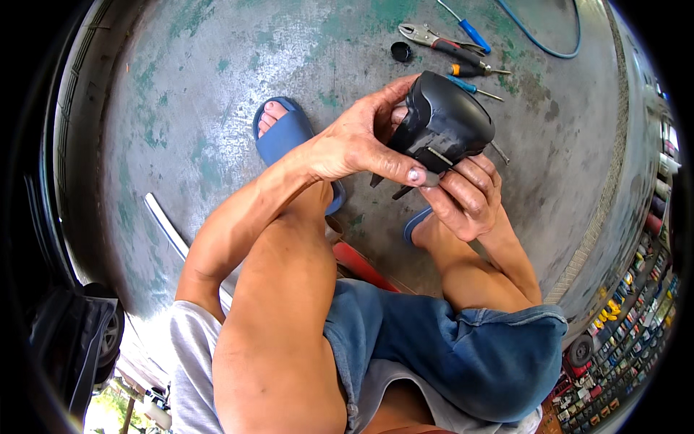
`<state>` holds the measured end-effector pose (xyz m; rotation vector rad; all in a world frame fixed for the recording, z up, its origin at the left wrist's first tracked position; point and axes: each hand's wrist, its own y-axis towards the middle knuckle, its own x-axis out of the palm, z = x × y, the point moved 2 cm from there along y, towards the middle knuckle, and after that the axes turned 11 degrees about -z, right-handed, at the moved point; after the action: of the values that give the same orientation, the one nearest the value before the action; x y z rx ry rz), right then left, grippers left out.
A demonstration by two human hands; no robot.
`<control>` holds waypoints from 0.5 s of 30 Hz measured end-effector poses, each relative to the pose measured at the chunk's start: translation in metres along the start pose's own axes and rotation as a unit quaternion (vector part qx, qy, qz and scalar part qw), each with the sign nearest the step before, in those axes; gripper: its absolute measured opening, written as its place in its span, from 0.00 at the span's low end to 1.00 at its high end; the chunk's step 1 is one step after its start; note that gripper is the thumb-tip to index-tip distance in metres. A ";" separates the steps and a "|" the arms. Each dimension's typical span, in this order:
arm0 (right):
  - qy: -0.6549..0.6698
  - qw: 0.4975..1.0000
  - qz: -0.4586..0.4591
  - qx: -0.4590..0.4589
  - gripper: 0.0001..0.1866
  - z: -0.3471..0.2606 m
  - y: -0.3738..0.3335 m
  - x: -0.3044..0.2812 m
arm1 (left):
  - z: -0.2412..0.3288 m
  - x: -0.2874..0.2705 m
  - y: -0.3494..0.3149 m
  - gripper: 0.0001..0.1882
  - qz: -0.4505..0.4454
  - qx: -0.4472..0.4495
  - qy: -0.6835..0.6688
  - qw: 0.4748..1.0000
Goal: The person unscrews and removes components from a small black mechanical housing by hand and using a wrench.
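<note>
A glossy black rounded plastic housing (452, 116) is held up in front of me, tilted, with thin prongs sticking out at its lower left and a pale narrow strip along its lower edge. My left hand (361, 141) grips it from the left, thumb along the underside and fingers partly hidden behind it. From below, my right hand (466, 192) closes on its lower edge with bent fingers, the tips close to my left thumb. What lies inside the housing cannot be seen.
On the floor beyond lie locking pliers (434, 37), a blue-handled screwdriver (473, 36), an orange-and-black screwdriver (468, 70), a small blue screwdriver (466, 85) and a round black cap (400, 51). A blue hose (542, 52) curves behind them. A pale strip (168, 228) lies left.
</note>
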<state>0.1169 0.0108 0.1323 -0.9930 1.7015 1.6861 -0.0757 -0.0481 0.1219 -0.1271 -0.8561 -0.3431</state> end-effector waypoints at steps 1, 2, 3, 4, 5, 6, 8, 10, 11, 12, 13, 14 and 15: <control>-0.002 1.000 0.003 -0.002 0.15 -0.002 -0.002 0.003 | -0.002 0.000 -0.001 0.56 0.005 -0.003 0.012 1.000; 0.005 1.000 0.002 0.002 0.15 -0.002 -0.004 0.004 | -0.003 0.000 -0.004 0.60 0.012 -0.008 0.026 1.000; 0.010 1.000 -0.007 0.001 0.15 -0.002 -0.004 0.003 | -0.004 0.000 -0.006 0.63 0.016 -0.006 0.026 1.000; 0.016 1.000 -0.016 0.000 0.14 -0.003 -0.006 0.003 | -0.007 -0.001 -0.007 0.63 0.021 -0.011 0.022 0.999; 0.012 1.000 -0.005 0.011 0.14 -0.004 -0.005 0.004 | -0.007 -0.002 -0.006 0.64 0.015 0.002 0.036 0.999; 0.014 1.000 -0.004 0.016 0.14 -0.003 -0.006 0.003 | -0.007 -0.004 -0.004 0.65 0.008 0.015 0.049 0.999; 0.021 0.999 -0.026 0.027 0.13 0.000 -0.007 0.001 | -0.007 -0.004 0.001 0.66 0.005 0.011 0.048 0.999; 0.023 0.999 -0.020 0.038 0.12 0.002 -0.010 0.000 | -0.005 -0.002 0.006 0.66 0.004 0.012 0.055 0.998; 0.027 0.998 -0.023 0.043 0.12 0.002 -0.011 0.000 | -0.007 -0.003 0.007 0.66 0.004 0.007 0.053 0.999; 0.030 0.998 -0.025 0.049 0.12 0.003 -0.013 0.000 | -0.008 -0.005 0.008 0.62 -0.023 0.017 0.053 0.998; 0.032 0.998 -0.024 0.054 0.12 0.002 -0.015 0.001 | -0.009 -0.006 0.008 0.59 -0.050 0.028 0.054 0.997; 0.031 0.998 -0.011 0.056 0.12 0.003 -0.016 0.002 | -0.009 -0.007 0.009 0.59 -0.051 0.023 0.051 0.997; 0.031 0.998 0.003 0.058 0.12 0.002 -0.018 0.002 | -0.009 -0.008 0.010 0.59 -0.048 0.017 0.064 0.997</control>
<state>0.1300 0.0139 0.1201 -0.9964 1.8210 1.5561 -0.0704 -0.0388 0.1105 -0.0310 -0.7420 -0.4226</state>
